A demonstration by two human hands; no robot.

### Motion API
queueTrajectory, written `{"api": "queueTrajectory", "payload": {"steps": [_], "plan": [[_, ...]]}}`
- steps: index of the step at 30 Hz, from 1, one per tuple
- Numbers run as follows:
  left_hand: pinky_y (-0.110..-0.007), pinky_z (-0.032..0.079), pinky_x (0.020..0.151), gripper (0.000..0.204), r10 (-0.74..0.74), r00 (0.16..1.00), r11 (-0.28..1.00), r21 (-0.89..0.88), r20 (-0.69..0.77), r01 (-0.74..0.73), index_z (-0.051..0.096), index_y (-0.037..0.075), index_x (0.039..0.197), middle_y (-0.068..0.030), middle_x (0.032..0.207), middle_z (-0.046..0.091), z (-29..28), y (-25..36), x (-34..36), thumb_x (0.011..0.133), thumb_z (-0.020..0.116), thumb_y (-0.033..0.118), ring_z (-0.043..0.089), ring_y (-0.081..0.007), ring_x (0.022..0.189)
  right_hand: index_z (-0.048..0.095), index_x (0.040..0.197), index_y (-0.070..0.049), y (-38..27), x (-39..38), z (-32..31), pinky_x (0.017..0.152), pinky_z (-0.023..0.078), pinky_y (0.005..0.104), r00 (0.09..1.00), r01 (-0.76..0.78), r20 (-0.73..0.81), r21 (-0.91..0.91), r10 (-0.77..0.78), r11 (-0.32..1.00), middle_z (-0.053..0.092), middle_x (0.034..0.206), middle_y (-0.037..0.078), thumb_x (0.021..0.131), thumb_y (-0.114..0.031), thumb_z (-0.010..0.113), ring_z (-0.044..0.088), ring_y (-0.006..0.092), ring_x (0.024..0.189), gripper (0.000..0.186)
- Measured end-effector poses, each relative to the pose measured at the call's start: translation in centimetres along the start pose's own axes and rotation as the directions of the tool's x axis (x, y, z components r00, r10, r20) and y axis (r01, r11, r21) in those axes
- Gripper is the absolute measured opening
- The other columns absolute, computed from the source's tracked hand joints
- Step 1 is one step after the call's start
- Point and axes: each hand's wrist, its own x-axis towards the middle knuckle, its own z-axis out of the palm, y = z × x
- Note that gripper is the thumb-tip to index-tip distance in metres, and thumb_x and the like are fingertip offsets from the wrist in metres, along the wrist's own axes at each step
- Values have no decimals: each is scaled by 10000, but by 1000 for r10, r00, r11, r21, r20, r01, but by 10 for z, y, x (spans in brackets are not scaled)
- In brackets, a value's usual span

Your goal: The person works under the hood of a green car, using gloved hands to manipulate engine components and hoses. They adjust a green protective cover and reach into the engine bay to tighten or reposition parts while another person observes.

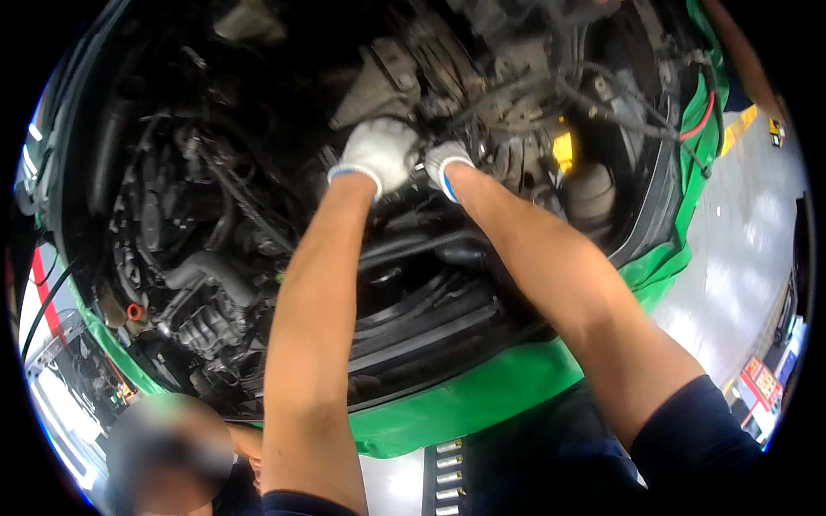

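Note:
My left hand, in a white glove, reaches into the engine bay with its fingers curled down among dark parts below a grey metal bracket. Just right of it, my right hand, also gloved, is closed at small dark fittings. What either hand grips is hidden or too dark to make out. A bright yellow piece and a round grey canister sit right of my hands. A corrugated dark hose runs beneath my wrists.
A green cover drapes the car's front and sides. A co-worker is at lower left; another person's arm reaches in at upper right. Hoses and an engine assembly fill the bay's left. Grey floor shows at right.

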Motion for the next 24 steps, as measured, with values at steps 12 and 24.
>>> {"api": "queueTrajectory", "payload": {"steps": [12,24], "plan": [[-455,317,1161,587,123,985,992,-57,118,-117,614,122,1313,-171,1482,441,45,-32,30,894,606,533,353,-380,1409,671,1157,-43,9,19,14,890,499,414,822,-542,226,591,523,597,682,1181,164,968,-440,528,649,317,1073,462],[-451,412,1040,452,163,986,985,-57,-14,-164,641,49,1169,-197,1260,543,72,-44,40,866,669,384,495,-388,1206,659,1104,-79,22,63,46,767,522,369,998,-64,45,412,50,909,663,1048,79,1000,-161,402,630,228,891,289]]}}
